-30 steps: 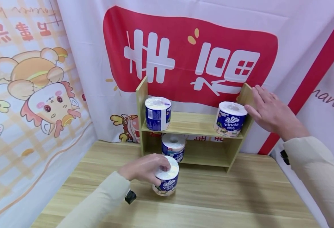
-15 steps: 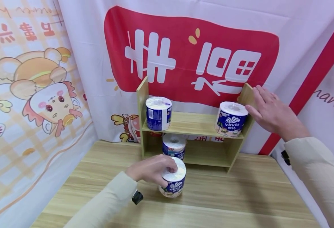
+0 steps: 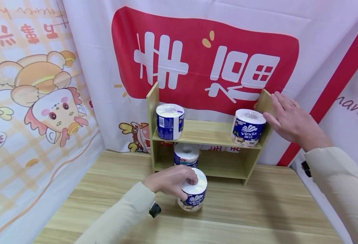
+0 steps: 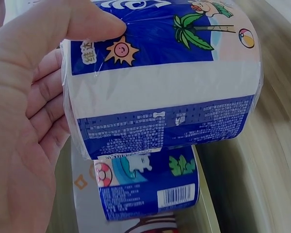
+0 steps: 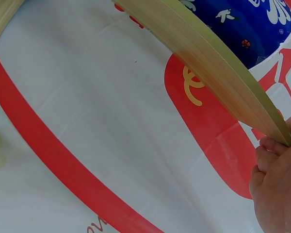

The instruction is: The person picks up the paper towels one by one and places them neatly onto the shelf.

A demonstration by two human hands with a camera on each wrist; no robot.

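Left hand (image 3: 170, 179) grips wrapped toilet roll (image 3: 194, 193) from above, fingers curled over top, roll at lower centre of head view on wooden table (image 3: 258, 210). Left wrist view alone shows roll's printed wrap close up: sun, palm tree. Right hand (image 3: 292, 120), fingers straight, presses right side panel of wooden shelf (image 3: 209, 134), centre frame. 3 other rolls on shelf. Right wrist view shows only fingertips on panel edge.

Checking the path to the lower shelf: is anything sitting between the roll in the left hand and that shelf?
Yes: another blue-and-white wrapped paper roll stands at the lower shelf's left end, directly behind the held wrapped roll.
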